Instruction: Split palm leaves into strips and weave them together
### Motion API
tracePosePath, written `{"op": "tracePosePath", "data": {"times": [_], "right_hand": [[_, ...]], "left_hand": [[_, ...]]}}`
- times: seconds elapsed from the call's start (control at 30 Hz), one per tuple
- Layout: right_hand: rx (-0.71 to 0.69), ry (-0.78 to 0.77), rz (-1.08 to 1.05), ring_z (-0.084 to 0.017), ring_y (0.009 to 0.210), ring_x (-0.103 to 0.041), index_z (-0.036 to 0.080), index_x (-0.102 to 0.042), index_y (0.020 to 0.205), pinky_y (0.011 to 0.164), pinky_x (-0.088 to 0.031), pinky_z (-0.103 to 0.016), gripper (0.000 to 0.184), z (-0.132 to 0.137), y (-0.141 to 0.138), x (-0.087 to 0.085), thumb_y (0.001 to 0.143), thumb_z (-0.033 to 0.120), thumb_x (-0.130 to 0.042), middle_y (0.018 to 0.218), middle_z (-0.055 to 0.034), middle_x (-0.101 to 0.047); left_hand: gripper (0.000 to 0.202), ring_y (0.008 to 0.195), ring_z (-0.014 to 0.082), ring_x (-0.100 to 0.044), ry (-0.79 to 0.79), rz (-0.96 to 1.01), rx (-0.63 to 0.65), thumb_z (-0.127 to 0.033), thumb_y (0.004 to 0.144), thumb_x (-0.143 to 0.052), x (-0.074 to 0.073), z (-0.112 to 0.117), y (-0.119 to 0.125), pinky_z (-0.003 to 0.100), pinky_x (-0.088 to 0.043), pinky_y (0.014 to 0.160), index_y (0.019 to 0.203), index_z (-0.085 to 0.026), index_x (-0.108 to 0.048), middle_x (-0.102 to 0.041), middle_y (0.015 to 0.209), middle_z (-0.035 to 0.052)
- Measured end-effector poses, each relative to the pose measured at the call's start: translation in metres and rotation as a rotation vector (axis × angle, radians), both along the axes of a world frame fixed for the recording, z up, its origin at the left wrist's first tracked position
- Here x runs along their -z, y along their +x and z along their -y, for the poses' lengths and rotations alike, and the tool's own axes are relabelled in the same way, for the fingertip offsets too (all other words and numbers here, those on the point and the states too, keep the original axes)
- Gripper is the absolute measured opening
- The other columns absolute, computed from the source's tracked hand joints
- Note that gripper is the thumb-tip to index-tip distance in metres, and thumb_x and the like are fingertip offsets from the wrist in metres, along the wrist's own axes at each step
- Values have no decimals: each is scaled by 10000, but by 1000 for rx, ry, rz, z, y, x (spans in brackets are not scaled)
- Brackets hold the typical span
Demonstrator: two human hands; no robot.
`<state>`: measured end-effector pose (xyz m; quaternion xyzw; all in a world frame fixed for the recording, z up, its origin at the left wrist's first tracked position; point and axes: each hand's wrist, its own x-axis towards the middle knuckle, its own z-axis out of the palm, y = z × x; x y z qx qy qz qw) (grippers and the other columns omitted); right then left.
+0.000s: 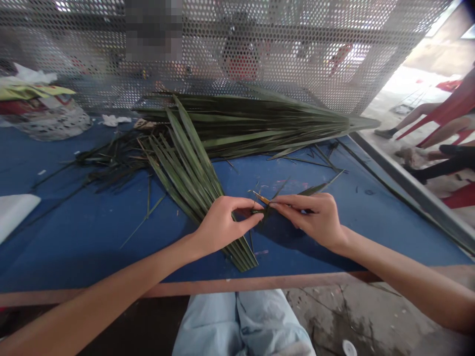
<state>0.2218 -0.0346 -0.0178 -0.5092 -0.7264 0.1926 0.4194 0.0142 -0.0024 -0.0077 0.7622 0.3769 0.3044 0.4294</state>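
My left hand (224, 222) is closed in a pinch on a small dark green piece of folded leaf (256, 211). My right hand (317, 215) grips a thin tool with an orange-yellow handle (264, 199); its fine metal tip points up and left, just above the leaf piece. Whether the tip touches the leaf I cannot tell. A narrow leaf strip (315, 189) shows beyond my right fingers. Under my left hand lies a fan of long green palm leaf blades (189, 175), its cut end near the table's front edge.
A large folded palm leaf (274, 121) lies along the back of the blue table (92, 262), before a perforated metal panel (200, 54). Dark leaf scraps (118, 163) lie at left, near a white basket (59, 121). Other people's legs (419, 118) show beyond the right edge.
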Motion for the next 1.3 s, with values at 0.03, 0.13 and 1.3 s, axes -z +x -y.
{"op": "tracePosePath", "data": {"times": [0.03, 0.13, 1.3], "right_hand": [[-10, 45, 53, -109, 460, -539, 204, -753, 918, 482, -426, -237, 257, 1, 1, 1, 868, 397, -590, 586, -11, -662], [7, 152, 201, -104, 498, -565, 228, -739, 951, 528, -426, -229, 212, 2, 3, 2, 891, 345, -573, 627, -5, -675], [47, 138, -4, -215, 866, -486, 281, -722, 744, 856, -367, -431, 71, -10, -7, -6, 778, 343, -716, 759, -11, -590]], "left_hand": [[168, 745, 182, -651, 5, 3, -2, -327, 773, -668, 1, 1, 0, 298, -521, 742, 880, -224, -745, -726, 854, 36], [196, 764, 181, -652, 6, 17, -14, -322, 789, -652, 3, 1, 1, 295, -521, 747, 934, -219, -733, -722, 854, 40], [313, 841, 208, -701, -336, 231, 52, -343, 769, -700, 6, -5, 4, 343, -575, 824, 1017, -151, -690, -736, 882, 68]]}}
